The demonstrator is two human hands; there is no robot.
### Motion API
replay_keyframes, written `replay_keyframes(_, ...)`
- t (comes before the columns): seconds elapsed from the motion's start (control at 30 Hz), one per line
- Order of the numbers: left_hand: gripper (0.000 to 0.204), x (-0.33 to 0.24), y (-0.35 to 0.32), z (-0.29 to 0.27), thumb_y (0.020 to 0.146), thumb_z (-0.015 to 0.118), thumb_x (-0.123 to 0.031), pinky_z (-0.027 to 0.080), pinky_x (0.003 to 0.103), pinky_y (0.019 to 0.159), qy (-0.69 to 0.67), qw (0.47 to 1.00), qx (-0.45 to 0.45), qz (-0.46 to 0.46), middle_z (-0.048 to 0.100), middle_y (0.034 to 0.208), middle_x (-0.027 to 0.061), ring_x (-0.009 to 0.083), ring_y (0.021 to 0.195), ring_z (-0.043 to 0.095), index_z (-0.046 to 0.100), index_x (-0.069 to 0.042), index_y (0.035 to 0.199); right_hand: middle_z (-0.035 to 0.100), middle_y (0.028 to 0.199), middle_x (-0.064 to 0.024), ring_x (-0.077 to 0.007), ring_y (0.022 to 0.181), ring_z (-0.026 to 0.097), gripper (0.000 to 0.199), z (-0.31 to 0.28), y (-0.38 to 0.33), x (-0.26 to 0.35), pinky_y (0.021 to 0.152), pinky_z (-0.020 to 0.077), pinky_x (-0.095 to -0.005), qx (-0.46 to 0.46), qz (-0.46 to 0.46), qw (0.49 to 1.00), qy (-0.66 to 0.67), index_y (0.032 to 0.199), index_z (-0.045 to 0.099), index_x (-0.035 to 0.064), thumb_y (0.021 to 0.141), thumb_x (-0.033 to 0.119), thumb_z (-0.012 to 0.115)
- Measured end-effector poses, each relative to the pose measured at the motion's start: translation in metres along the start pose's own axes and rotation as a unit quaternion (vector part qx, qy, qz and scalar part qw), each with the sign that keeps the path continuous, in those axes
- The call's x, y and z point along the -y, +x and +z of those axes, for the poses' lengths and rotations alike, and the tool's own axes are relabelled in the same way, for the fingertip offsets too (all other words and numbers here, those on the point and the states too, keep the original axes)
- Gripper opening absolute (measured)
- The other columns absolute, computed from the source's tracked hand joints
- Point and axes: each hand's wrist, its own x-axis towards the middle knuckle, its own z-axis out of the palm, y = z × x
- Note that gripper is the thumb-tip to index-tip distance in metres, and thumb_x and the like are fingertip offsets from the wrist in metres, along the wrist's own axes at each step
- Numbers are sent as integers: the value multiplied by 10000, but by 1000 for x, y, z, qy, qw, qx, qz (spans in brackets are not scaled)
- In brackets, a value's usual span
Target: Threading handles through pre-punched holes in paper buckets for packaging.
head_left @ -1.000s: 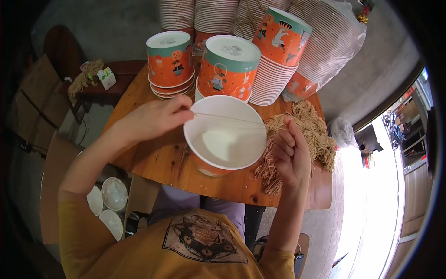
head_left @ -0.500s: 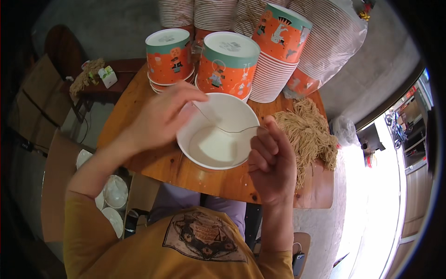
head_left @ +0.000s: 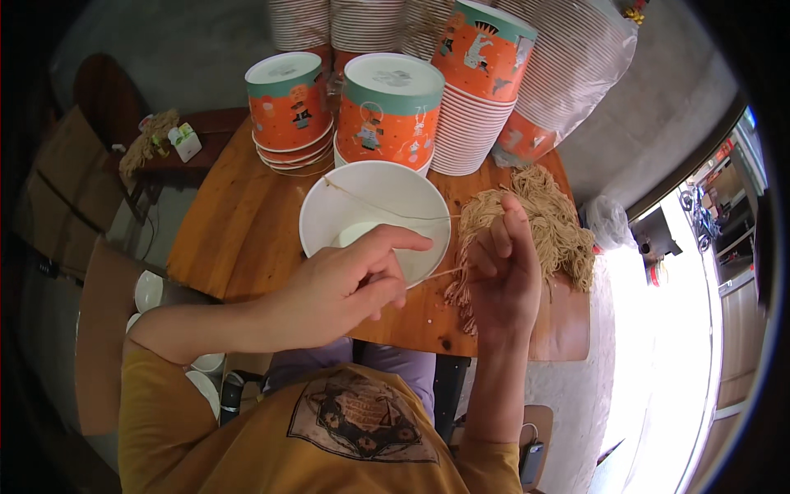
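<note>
Left hand: grip pinched shut on thin string at near rim of white bowl. Right hand: grip curled closed on string's right end, beside fibre bundle on tabletop.

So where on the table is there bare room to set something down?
Bare wood lies on the table's left part, between the white bowl, the left cup stack and the table edge. The back is crowded with cup stacks; the right with the string pile, where both hands work.
</note>
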Motion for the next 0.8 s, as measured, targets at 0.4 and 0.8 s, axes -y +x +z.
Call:
replay_keyframes(0.4, 445, -4, 28, 9, 938, 510, -15, 498, 300, 686, 198, 980, 8, 31, 599, 801, 56, 153, 735, 616, 368, -92, 1353, 621, 873, -8, -47, 749, 570, 302, -7, -47, -4, 593, 463, -198, 51, 7, 919, -390, 1244, 542, 35, 945, 65, 568)
replay_keyframes(0.8, 435, -6, 37, 14, 918, 523, -13, 491, 325, 627, 261, 965, 5, 31, 585, 787, 49, 177, 687, 614, 391, -97, 1324, 594, 808, -27, -78, 646, 558, 89, -42, -50, -21, 601, 453, -220, 45, -113, 858, -500, 949, 612, 8, 885, 52, 654)
